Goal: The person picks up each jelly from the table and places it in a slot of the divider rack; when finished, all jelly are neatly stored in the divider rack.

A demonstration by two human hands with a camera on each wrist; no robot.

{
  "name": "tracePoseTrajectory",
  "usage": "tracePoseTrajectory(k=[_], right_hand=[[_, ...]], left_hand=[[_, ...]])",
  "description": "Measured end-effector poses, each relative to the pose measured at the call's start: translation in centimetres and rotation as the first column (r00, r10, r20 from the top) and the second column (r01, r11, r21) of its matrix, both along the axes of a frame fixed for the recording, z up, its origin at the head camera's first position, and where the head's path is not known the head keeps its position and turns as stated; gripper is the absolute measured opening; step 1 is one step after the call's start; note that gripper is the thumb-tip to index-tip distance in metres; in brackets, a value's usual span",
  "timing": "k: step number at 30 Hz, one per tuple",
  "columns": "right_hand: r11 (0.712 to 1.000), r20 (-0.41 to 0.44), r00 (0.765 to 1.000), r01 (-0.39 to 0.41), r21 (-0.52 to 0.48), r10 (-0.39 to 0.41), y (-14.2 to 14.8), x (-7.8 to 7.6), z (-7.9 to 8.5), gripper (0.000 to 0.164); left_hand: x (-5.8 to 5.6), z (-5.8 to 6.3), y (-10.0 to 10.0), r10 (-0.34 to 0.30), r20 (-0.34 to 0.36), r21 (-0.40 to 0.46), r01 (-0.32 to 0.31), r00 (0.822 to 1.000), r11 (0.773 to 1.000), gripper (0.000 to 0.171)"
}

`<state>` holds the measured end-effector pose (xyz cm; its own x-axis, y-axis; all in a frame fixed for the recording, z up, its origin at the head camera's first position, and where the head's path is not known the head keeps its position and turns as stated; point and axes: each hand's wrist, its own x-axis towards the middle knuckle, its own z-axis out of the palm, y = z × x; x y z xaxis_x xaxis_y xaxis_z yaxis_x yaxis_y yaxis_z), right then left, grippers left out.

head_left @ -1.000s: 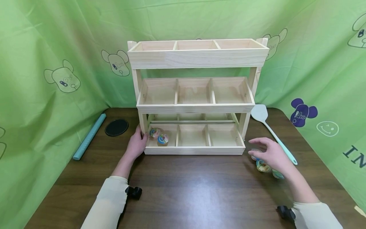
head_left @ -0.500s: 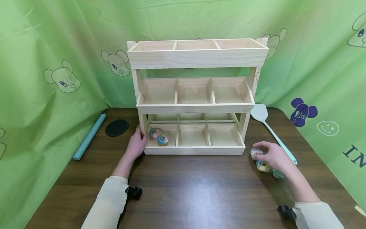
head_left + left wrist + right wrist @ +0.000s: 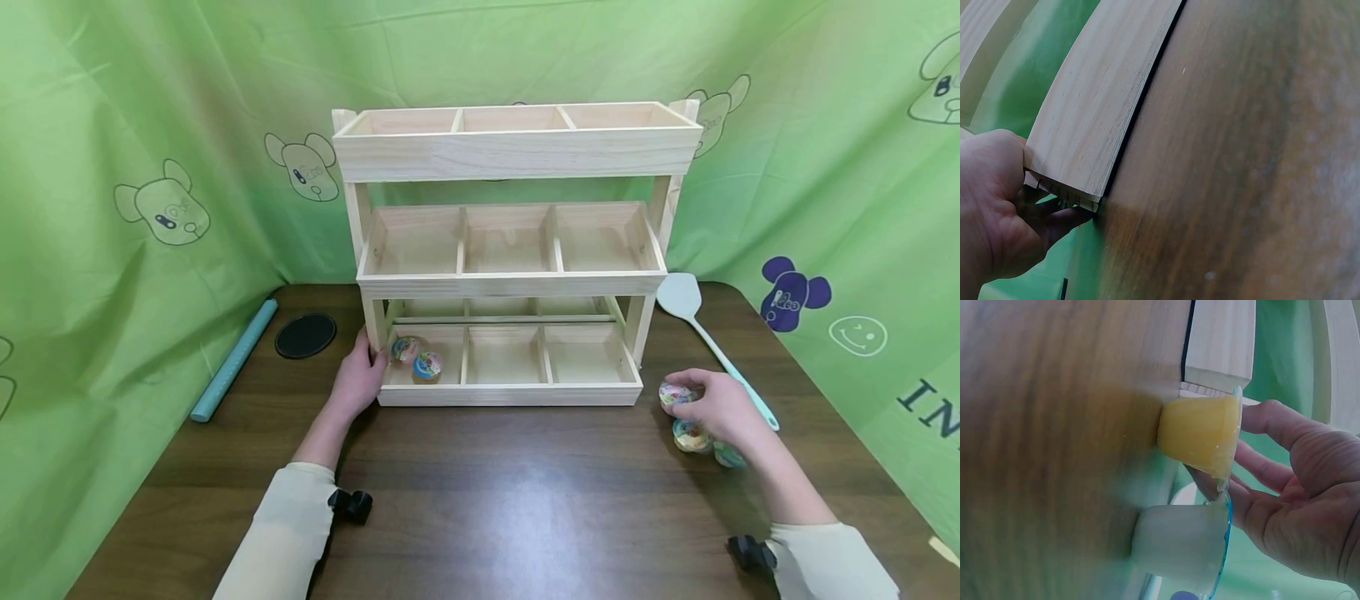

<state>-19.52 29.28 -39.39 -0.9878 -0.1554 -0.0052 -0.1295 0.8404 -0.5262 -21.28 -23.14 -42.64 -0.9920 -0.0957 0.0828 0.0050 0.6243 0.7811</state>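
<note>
1. Down came the right hand (image 3: 716, 406) from over the cups a second ago; now its thumb and fingers pinch the rim of the yellow cup (image 3: 1200, 434).
2. Just as before, the left hand (image 3: 355, 379) holds the left end of the wooden rack (image 3: 510, 395), at the bottom. The two hands are far apart.
3. The yellow cup is just past the rack's right front corner, with a small gap between. I can't tell if its bottom touches the tabletop (image 3: 480, 500).
4. On its near side, the white cup (image 3: 1179, 540) is so close that their rims seem to meet. A green-topped cup (image 3: 727, 455) is next, partly under the wrist.
5. Behind the right hand lies a pale blue spatula (image 3: 680, 296), with its handle pointing toward the person.
6. Lots of brown tabletop shows in front of the rack, between the arms.
7. The yellow cup is see-through, round and wider at the top, with a pink, many-coloured lid.
</note>
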Motion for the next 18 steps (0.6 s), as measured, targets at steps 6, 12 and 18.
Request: tracePoseTrajectory(k=[6, 12, 18], right_hand=[[0.998, -0.108, 0.993, 0.034, -0.049, -0.039, 0.2, 0.1, 0.3, 0.046], [0.987, -0.134, 0.990, 0.015, -0.163, -0.037, -0.3, 0.3, 0.5, 0.048], [0.975, -0.162, 0.987, -0.016, -0.224, -0.021, -0.8, 0.7, 0.7, 0.048]], left_hand=[[0.0, 0.0, 0.0, -0.003, 0.008, 0.004, 0.003, 1.000, 1.000, 0.064], [-0.1, 0.0, -0.1, 0.000, 0.007, 0.005, 0.000, 1.000, 1.000, 0.064], [0.0, 0.0, 0.0, 0.000, 0.001, -0.001, 0.000, 1.000, 1.000, 0.063]])
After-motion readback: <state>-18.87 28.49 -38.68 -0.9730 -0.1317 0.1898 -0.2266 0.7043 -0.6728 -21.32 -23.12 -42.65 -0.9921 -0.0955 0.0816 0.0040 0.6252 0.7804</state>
